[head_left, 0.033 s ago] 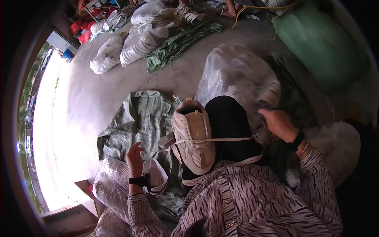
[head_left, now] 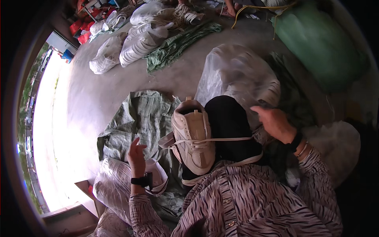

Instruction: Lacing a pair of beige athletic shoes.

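A beige and white lace-up sneaker [head_left: 193, 138] rests on its sole in my lap, toe toward me. Its pale shoelace [head_left: 227, 139] stretches right across a rounded black surface [head_left: 229, 122], perhaps my dark-clad knee. My left hand [head_left: 136, 157] is raised left of the sneaker, fingers apart. Beside its wrist lies a white curved piece [head_left: 160, 177] with a dark rim. To the right, my right hand [head_left: 275, 123] hovers beside the black surface. Its index finger points left; its other fingers are curled and partly hidden. I see nothing held in either hand.
A clear plastic bag [head_left: 229, 67] of pale items stands ahead. Green woven sacking [head_left: 138, 118] lies left, above another plastic bag [head_left: 112, 183]. A big green sack [head_left: 316, 47] stands far right. White bundles [head_left: 142, 43] lie on the floor [head_left: 173, 85] farther off.
My right hand has shifted slightly left and its index finger points more forward. My left hand's fingers have straightened upward a little. The shoelace near the sneaker's left side has moved; the sneaker stays put.
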Demonstrator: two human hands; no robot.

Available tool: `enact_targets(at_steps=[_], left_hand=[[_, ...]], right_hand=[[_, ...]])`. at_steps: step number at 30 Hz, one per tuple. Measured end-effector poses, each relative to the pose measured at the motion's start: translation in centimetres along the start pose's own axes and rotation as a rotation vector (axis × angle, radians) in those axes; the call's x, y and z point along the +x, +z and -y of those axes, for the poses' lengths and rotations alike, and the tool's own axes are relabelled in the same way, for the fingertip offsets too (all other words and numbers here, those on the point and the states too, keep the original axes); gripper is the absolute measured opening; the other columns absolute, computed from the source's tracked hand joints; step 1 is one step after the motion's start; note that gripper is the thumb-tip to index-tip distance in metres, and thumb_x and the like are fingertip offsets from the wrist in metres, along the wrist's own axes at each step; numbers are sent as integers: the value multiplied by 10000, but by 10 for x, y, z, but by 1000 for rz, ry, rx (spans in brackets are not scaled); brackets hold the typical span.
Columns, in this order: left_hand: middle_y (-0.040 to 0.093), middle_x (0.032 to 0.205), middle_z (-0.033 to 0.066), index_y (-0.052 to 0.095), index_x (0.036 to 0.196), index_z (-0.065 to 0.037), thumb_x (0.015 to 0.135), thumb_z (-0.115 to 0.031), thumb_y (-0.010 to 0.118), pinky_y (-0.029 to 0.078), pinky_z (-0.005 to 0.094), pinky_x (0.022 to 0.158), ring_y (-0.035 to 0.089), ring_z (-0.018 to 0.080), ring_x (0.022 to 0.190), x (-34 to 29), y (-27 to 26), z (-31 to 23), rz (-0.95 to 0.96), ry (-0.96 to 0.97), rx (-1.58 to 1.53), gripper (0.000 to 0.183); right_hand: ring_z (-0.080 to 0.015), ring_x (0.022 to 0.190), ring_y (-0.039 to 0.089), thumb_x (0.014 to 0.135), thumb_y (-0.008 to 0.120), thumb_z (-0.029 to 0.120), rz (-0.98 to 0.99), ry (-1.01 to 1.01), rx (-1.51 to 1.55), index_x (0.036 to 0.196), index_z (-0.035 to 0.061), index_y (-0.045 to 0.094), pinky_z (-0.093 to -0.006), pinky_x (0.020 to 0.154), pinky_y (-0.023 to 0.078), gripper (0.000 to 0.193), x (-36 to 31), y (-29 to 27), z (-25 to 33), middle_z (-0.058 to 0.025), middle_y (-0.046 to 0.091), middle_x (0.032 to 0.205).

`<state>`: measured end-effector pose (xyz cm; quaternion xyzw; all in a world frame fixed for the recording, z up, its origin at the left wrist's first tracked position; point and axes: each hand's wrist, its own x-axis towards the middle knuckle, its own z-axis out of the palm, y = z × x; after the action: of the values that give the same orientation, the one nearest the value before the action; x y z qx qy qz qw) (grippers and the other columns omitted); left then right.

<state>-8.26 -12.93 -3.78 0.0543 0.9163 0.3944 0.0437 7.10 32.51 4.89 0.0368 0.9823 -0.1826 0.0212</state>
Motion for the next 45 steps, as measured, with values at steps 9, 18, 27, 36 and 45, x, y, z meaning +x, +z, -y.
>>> enact_targets(at_steps=[9,18,27,36,45], left_hand=[[648,820,65,595,997,30,904,-59,519,486,235,689,598,114,713,-38,67,-124,189,-13,-616,149],[586,713,13,590,815,9,864,-95,568,422,234,588,527,94,654,-41,56,-124,465,25,-463,117],[533,704,32,588,824,-8,859,-116,579,415,248,617,480,101,649,-48,69,-120,347,192,-341,114],[545,701,-53,612,787,-11,895,-218,562,361,196,569,446,21,652,-42,69,-115,529,-157,-723,239],[592,694,51,593,727,-38,822,-187,579,448,335,590,583,221,642,-29,66,-142,178,312,119,177]], right_hand=[[-302,669,634,837,568,71,-54,-218,442,916,41,558,-368,567,498,85,35,62,80,-136,633,740],[-321,635,614,779,607,137,-45,-216,364,701,63,583,-414,565,477,110,37,59,85,-137,607,645],[-271,658,595,759,593,88,-171,-494,89,746,57,515,-353,542,479,85,44,65,101,-87,551,692],[-301,650,601,777,578,83,53,-544,187,775,51,546,-377,567,486,46,54,54,86,-100,568,710],[-211,825,557,720,569,134,-193,-807,-148,707,82,565,-318,666,472,54,63,39,93,-74,543,913]])
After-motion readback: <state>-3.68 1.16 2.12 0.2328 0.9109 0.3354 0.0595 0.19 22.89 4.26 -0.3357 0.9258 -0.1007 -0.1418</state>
